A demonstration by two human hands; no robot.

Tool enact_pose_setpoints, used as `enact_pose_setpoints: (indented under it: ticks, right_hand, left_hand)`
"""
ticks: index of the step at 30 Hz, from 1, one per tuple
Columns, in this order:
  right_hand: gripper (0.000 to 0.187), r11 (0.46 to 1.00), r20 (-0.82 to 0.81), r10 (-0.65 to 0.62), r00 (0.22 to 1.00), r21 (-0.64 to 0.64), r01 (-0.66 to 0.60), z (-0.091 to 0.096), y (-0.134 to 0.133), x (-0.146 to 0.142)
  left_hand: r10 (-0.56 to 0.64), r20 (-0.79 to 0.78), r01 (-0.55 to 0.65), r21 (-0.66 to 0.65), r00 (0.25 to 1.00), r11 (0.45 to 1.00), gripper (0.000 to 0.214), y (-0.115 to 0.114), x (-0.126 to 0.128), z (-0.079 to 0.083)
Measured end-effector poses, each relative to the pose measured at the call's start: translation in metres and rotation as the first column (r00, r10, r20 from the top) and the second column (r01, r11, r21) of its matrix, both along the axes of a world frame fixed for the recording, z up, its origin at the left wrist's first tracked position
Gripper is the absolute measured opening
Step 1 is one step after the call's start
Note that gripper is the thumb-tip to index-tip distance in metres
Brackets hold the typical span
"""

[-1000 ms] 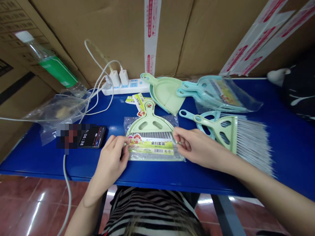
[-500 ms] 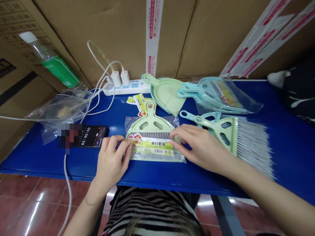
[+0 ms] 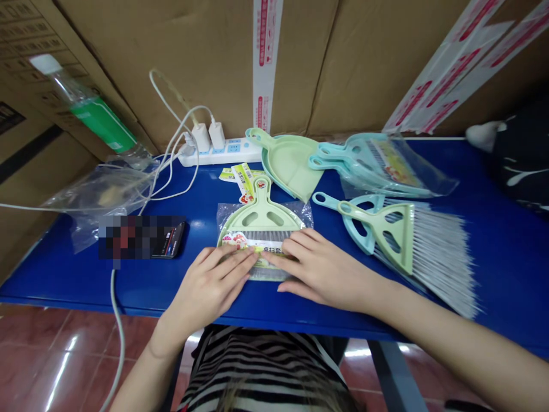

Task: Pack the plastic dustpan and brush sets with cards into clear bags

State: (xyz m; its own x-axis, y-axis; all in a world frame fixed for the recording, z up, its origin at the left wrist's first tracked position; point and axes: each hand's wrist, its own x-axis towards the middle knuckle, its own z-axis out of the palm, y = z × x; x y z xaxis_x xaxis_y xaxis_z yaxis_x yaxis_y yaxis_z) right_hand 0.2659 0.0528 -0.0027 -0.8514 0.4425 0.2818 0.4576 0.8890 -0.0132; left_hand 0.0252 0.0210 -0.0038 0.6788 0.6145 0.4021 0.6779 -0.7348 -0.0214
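We find the left hand [image 3: 210, 283] and right hand [image 3: 321, 272] lying flat, palms down, on a bagged dustpan-and-brush set [image 3: 261, 229]. Neither hand is clamped: the fingers are extended, and the two sets of fingertips nearly meet over the label. The set sits near the front edge of a blue table [image 3: 128, 286]. Using the set as our dial, a smartphone [image 3: 171, 240] lies at 9 o'clock, and a green hand brush [image 3: 407, 246] rests at 3 o'clock on an aqua one. Farther out are a mint dustpan [image 3: 291, 163] at 1 o'clock, a bagged aqua set [image 3: 386, 166] at 2 o'clock, a white power strip [image 3: 223, 153] at 11 o'clock, and a plastic bottle [image 3: 98, 123] at 10 o'clock, leaning against cardboard cartons [image 3: 193, 57].
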Motion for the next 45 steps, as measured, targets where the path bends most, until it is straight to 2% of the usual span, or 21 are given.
enact_pose_setpoints:
  ticks: [7,11,18,27,33,37,41,45]
  right_hand:
    - [0.029,0.999,-0.056,-0.036,0.998,-0.037,0.034,0.004,0.001,0.005]
    - [0.026,0.996,-0.080,-0.044,0.996,-0.080,0.037,0.008,0.003,0.011]
    - [0.034,0.986,-0.069,-0.065,0.996,-0.158,0.053,0.017,0.009,0.025]
    - [0.047,0.963,-0.079,-0.063,0.995,-0.268,0.040,0.024,0.014,0.036]
    - [0.036,0.929,-0.058,-0.106,0.993,-0.361,0.078,0.023,0.016,0.035]
    - [0.024,0.909,-0.021,-0.228,0.973,-0.363,0.205,0.021,0.012,0.029]
    - [0.014,0.847,-0.014,-0.374,0.927,-0.411,0.336,0.019,0.007,0.024]
    - [0.008,0.783,0.011,-0.439,0.898,-0.486,0.389,0.017,0.004,0.020]
  left_hand:
    - [0.058,0.043,-0.058,0.006,0.997,0.998,0.026,0.000,-0.001,0.003]
    - [0.102,0.060,-0.102,0.007,0.993,0.995,0.024,0.001,-0.003,0.004]
    - [0.176,0.113,-0.186,0.087,0.978,0.979,0.019,0.002,-0.008,0.005]
    - [0.261,0.213,-0.297,0.164,0.942,0.941,0.016,0.002,-0.011,-0.001]
    - [0.235,0.262,-0.263,0.073,0.936,0.962,0.017,0.002,-0.010,-0.002]
    - [0.213,0.287,-0.225,0.010,0.934,0.974,0.017,0.000,-0.010,-0.005]
    - [0.216,0.274,-0.230,0.019,0.937,0.973,0.013,-0.001,-0.010,-0.008]
    - [0.217,0.253,-0.232,0.032,0.943,0.972,0.013,-0.001,-0.010,-0.008]
